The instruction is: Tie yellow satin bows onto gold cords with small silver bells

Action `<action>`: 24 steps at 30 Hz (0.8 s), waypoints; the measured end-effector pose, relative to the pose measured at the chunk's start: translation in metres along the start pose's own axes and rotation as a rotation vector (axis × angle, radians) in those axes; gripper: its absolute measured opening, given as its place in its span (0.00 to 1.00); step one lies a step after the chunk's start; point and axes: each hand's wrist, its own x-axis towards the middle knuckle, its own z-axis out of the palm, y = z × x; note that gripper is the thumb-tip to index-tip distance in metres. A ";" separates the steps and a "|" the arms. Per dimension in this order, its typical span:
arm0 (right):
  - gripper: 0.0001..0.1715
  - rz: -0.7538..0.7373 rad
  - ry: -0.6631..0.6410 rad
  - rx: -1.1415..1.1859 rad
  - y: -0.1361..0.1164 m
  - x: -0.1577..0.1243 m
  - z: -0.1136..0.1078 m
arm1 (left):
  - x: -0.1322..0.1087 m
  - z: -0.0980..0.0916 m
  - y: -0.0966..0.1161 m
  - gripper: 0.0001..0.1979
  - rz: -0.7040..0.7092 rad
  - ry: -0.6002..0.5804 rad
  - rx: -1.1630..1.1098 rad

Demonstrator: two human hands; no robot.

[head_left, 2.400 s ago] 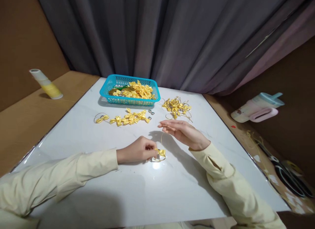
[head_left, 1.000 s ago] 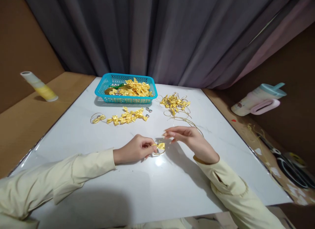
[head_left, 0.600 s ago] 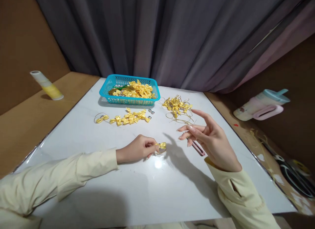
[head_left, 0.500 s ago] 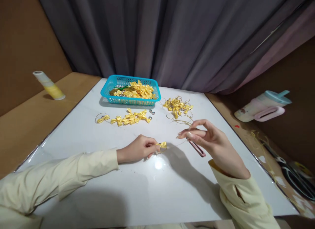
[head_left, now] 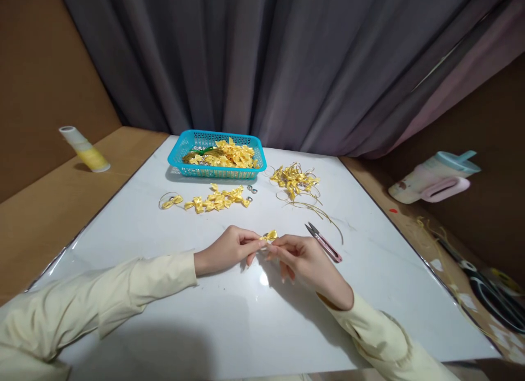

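Observation:
A small yellow ribbon bow [head_left: 269,236] is held just above the white table [head_left: 229,315] near its middle. My left hand [head_left: 229,250] pinches it from the left with closed fingers. My right hand [head_left: 301,261] meets it from the right, its fingertips pinched at the bow. Pink thread snips [head_left: 324,242] lie on the table just right of my right hand. Both sleeves are pale yellow.
A blue basket [head_left: 180,162] of yellow bows stands at the back. A row of bows [head_left: 215,198] and a heap of bows with gold loops [head_left: 293,179] lie before it. A spool [head_left: 84,150] sits left, a pink cup [head_left: 432,179] and scissors [head_left: 488,293] right.
My right hand, which was raised out to the right with a thread, has come back to the bow. The pink snips now lie uncovered on the table. My left hand barely moved.

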 end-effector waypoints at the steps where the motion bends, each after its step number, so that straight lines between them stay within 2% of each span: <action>1: 0.17 -0.014 0.017 -0.026 0.002 0.000 0.002 | 0.000 0.000 0.000 0.18 0.001 0.005 -0.004; 5: 0.16 -0.090 0.079 -0.141 0.008 0.000 0.007 | -0.001 0.000 0.000 0.17 0.004 0.021 -0.017; 11: 0.15 -0.173 0.084 -0.248 0.009 -0.001 0.012 | -0.002 0.003 0.002 0.19 -0.007 0.034 -0.012; 24: 0.14 -0.162 0.097 -0.185 0.008 0.000 0.015 | -0.002 0.007 0.001 0.19 0.008 0.080 -0.030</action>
